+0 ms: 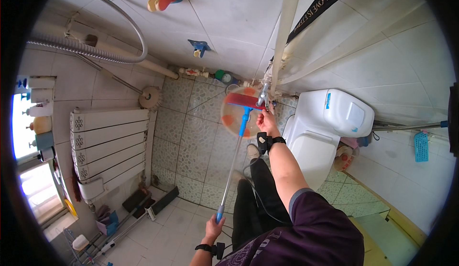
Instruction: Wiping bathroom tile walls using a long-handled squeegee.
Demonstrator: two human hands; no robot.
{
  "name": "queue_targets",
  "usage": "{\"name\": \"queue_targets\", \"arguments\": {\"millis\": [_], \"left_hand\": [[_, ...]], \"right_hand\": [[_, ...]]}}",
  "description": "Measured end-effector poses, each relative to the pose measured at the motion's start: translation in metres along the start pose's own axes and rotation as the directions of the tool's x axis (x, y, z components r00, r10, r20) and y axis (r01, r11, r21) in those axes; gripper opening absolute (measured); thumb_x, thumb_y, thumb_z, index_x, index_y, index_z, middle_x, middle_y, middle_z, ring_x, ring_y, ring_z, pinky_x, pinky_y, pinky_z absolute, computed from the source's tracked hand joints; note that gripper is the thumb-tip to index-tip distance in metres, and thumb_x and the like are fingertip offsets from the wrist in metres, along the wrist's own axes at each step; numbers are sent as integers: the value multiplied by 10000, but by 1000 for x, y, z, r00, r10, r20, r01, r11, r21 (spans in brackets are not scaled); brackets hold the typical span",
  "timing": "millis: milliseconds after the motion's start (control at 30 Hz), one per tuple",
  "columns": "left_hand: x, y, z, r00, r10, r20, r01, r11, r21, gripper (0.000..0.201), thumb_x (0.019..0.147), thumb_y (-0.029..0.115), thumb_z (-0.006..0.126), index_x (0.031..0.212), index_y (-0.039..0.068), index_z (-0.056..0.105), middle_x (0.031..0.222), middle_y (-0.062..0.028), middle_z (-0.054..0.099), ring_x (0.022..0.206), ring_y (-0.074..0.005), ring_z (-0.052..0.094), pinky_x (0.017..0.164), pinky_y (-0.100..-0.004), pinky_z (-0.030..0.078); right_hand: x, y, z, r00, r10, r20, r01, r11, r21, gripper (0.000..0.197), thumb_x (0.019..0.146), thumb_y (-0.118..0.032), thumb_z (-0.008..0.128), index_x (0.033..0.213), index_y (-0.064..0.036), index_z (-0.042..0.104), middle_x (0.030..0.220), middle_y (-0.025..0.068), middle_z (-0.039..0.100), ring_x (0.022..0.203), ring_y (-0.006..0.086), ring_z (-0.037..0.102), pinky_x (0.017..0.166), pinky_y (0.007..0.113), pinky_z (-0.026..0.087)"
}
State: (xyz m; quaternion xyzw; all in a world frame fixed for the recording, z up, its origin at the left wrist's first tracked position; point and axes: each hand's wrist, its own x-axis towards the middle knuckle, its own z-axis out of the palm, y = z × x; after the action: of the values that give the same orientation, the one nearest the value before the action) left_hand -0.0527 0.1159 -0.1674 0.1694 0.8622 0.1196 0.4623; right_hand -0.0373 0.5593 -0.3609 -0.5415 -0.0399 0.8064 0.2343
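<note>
Over the basin [228, 120], the mop head [239, 100] is by the tap [263, 94]; the left hand [213, 228] wraps the pole [234, 165], the right hand [267, 121] nears the tap, its hold unclear. Rinsing seems in hand, next calling for a steady pole.

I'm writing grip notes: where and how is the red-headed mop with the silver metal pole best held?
Probably wrap the blue near-end grip from the left: it's slim and cylindrical, and points toward the person, whose left hand holds it.
</note>
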Motion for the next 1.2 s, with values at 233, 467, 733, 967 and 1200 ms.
{"name": "queue_targets", "arguments": {"millis": [233,467,733,967,1200], "left_hand": [[-6,6,-1,999,1,34,-2,1000,13,322,736,320,589,748,15,489,609,-189,519,582,-353,503,521,-402,395],[-10,1,3,994,1,109,-8,998,63,341,730,348,589,844,33,523,672,-203,553,664,-374,543,558,-414,420],[-14,0,2,991,-11,130,-4,993,116,359,730,367,581,893,52,523,715,-200,569,707,-373,547,590,-427,429],[-20,0,-3,999,-6,47,6,1000,-5,338,730,361,585,819,41,520,658,-193,554,658,-371,541,558,-420,416],[-11,-4,6,994,-104,32,105,994,-25,334,736,336,584,777,15,500,636,-198,537,630,-371,534,544,-407,410]], "right_hand": [[-18,-9,-22,999,-14,-31,17,996,90,56,844,-192,465,836,-159,420,586,-7,439,469,100,406,418,227,359],[-41,-22,-64,998,-26,-64,36,986,163,54,850,-180,447,825,-141,420,598,-3,442,467,103,398,416,232,355],[-45,-22,-66,993,-46,-112,59,991,122,91,837,-214,481,812,-134,445,592,10,448,486,119,414,433,240,375],[-24,-2,-15,999,8,-33,-7,1000,7,73,837,-198,480,808,-141,445,589,-2,432,477,103,405,423,225,362],[-1,12,28,1000,-3,16,5,995,-102,46,832,-176,485,837,-197,444,591,-10,433,480,93,404,416,215,351]]}}
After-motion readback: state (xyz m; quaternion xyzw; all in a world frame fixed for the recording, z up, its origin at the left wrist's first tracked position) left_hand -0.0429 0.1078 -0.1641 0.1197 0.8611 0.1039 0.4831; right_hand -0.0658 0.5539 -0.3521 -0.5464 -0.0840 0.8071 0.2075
